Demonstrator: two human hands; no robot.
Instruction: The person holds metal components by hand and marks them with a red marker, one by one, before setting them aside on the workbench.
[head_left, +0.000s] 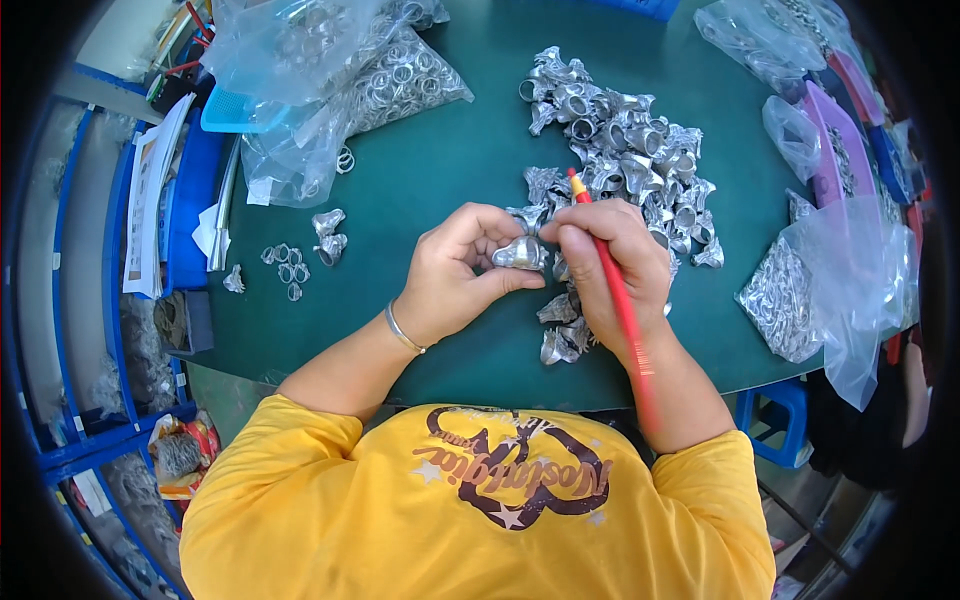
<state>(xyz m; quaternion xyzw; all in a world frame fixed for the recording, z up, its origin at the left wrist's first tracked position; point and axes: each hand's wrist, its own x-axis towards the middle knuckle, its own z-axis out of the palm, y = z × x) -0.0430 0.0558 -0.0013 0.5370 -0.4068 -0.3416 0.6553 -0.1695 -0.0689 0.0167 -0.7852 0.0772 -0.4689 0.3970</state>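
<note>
Pinched between the thumb and fingers of my left hand (pixel 448 262) is a chunky silver metal ring (pixel 520 254), held just above the green table. My right hand (pixel 622 262) is closed around a red pencil (pixel 618 290), its yellow-banded end pointing up and away from me. The right fingertips are close beside the held ring; whether they touch it I cannot tell. Beyond my hands spreads a heap of similar silver rings (pixel 640 140). A few more rings (pixel 565 338) lie below my right hand, partly covered by it.
On the left lie small thin rings (pixel 290 268) and loose chunky pieces (pixel 329 238). Behind them are plastic bags of rings (pixel 405 85) and a turquoise basket (pixel 240 112). A bag of metal parts (pixel 782 300) and pink trays (pixel 825 150) line the right. Another person (pixel 860 420) is partly visible there.
</note>
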